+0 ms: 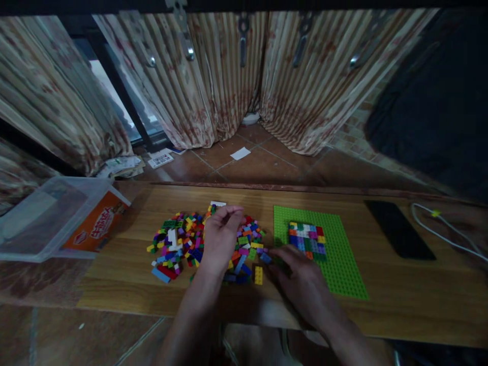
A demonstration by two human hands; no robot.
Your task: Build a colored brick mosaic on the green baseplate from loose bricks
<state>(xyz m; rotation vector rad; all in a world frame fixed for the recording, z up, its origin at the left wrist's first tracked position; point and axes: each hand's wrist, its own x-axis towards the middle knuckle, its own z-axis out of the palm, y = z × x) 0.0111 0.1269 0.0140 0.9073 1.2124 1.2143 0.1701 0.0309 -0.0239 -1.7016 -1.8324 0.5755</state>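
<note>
A pile of loose, many-coloured toy building bricks point(192, 234) is spread over the wooden table. Above its right half is my left hand point(221, 236), thumb and fingers pinched together; whatever may be between the fingertips is too small to make out. My right hand point(303, 279) reaches in low at the pile's right edge, thumb and forefinger apart, their tips close beside a blue brick point(266, 258). A yellow brick point(258, 275) lies just left of that thumb. Behind the right hand is a green baseplate point(345, 262) bearing a patchwork block of coloured bricks point(307, 239), partly hidden by the fingers.
On the left stands a clear plastic bin point(23, 249) with an orange label point(97, 223). A black flat slab point(398, 229) and a white cable point(419, 221) lie on the right of the table point(125, 274). Striped curtains point(224, 76) hang beyond.
</note>
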